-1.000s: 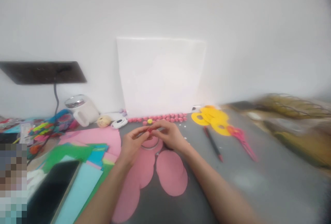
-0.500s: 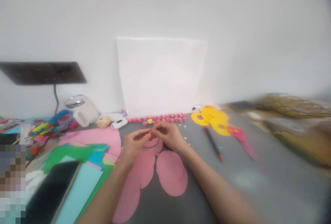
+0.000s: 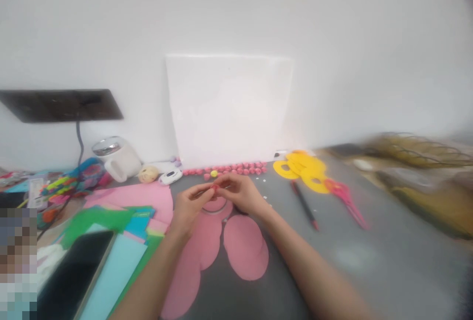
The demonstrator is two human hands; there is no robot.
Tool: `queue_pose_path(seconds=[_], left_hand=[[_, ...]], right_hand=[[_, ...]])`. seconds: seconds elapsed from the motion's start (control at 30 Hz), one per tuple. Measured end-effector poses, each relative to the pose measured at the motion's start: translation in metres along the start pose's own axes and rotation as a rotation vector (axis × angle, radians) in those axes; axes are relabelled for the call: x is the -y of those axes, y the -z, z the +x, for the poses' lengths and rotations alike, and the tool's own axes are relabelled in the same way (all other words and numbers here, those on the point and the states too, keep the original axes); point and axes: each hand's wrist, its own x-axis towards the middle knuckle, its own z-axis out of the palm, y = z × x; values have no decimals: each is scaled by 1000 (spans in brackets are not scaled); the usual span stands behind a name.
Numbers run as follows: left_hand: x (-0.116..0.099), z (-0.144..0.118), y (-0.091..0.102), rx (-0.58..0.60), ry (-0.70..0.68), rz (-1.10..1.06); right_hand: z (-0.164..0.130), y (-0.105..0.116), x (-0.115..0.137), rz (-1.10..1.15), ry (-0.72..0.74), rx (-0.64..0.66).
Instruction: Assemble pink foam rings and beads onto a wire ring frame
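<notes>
My left hand (image 3: 187, 209) and my right hand (image 3: 240, 194) meet at the middle of the desk, fingertips pinched on a small reddish-pink curled paper piece (image 3: 214, 190). The fingers hide part of it. Just below them lies a round pink thing with a pale rim (image 3: 217, 210), partly covered. Pink paper circles (image 3: 246, 247) overlap in front of my right wrist, and more pink circles (image 3: 183, 280) lie beside my left forearm. Behind the hands runs a row of small pink rolled pieces (image 3: 240, 167), with one yellow piece (image 3: 214, 174) among them.
Yellow paper rings (image 3: 305, 167), a black pen (image 3: 305, 205) and pink scissors (image 3: 349, 202) lie to the right. Coloured paper sheets (image 3: 114, 270) and a dark phone (image 3: 76, 270) are at left, with a white mug-like container (image 3: 120, 160) behind. A white board (image 3: 231, 108) leans on the wall.
The fingertips have shifted slightly around the small pink paper piece, and more of it shows between them. Everything else stays in place.
</notes>
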Motion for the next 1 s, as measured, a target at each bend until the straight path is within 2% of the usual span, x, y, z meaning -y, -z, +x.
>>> queue_pose_path(seconds=[0.1, 0.2, 0.27, 0.37, 0.47, 0.67, 1.0], left_hand=[[0, 6, 5, -97, -3, -93], [1, 16, 14, -271, 36, -189], [3, 23, 21, -339, 17, -166], [7, 32, 28, -393, -48, -7], [14, 38, 32, -370, -57, 127], [23, 54, 33, -301, -18, 219], [15, 62, 25, -271, -10, 370]], right_hand=[[1, 3, -7, -34, -16, -52], [3, 5, -12, -85, -45, -86], [4, 6, -15, -119, -71, -102], [5, 7, -16, -141, -104, -114], [5, 8, -15, -151, -125, -114], [7, 12, -20, -232, -148, -154], [6, 18, -30, -456, -176, -213]])
